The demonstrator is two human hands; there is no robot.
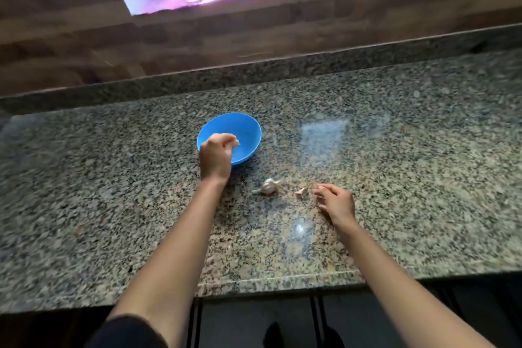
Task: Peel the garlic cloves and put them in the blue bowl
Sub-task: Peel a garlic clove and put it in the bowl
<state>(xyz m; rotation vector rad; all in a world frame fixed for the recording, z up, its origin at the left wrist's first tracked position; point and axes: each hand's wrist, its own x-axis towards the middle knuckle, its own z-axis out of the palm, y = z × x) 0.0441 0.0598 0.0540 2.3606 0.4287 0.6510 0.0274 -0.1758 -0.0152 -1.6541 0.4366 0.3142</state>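
Observation:
The blue bowl (248, 133) stands on the speckled granite counter (113, 192), a little left of centre. My left hand (216, 154) hovers over its near rim, fingers curled, pinching a small pale garlic clove (237, 143) above the inside of the bowl. A garlic bulb (267, 186) lies on the counter in front of the bowl. To its right lies a scrap of papery peel (300, 191). My right hand (334, 202) sits low over the counter just right of the peel, fingers loosely curled; the image is too blurred to show whether it pinches a bit of skin.
A raised granite ledge (282, 68) and a wooden wall run along the back. The counter's front edge (282, 287) is near my body, with dark cabinet fronts below. A bright window sits above the wall.

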